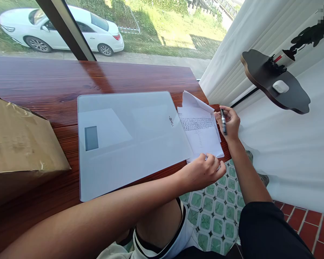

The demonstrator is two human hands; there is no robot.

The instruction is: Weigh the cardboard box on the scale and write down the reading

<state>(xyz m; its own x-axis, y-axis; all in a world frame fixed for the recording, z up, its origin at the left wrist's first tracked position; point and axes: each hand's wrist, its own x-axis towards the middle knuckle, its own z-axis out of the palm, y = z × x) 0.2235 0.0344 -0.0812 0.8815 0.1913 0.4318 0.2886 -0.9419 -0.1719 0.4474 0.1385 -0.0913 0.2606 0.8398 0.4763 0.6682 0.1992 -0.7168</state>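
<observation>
The right hand (230, 124) is curled around a dark pen (223, 121), gripping it between thumb and fingers so that the pen stands nearly upright, its lower end pointing down toward the table (54, 86). This hand sits at the right edge of a small stack of papers (201, 135), touching or just beside the sheets. The left hand (202, 172) reaches across from the left with the fingers curled under, pressing on the near edge of the papers where they meet the table's front edge; whether it pinches a sheet or only holds it down cannot be told. The top sheet carries a block of dense printed text in its upper half, too small to read, and another sheet behind it is folded up at the far end. The papers lie at the right end of the reddish wooden table, their left side just beside, perhaps slightly under, a large frosted glass board (129, 140) that lies flat across the middle of the table and has a small grey rectangle near its left side. A cardboard box (18, 140) rests on the table at the far left. Beyond the table a window shows a white car (62, 28) on grass. To the right hang white curtains (245, 39), and a dark wall shelf (275, 84) holds a small white object.
</observation>
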